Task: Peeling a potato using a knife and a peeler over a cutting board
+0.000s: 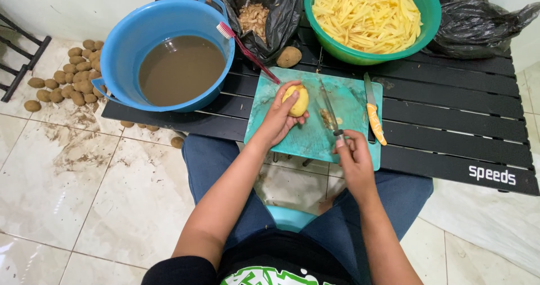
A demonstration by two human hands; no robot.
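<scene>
L hand arched, grip round peeled potato on cutting board; R hand fisted on knife handle

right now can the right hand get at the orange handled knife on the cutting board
Probably yes. The orange-handled knife lies flat on the teal cutting board, just beside the right hand, with nothing between them. But that hand already grips a thin knife, so it would likely have to put that down first.
</scene>
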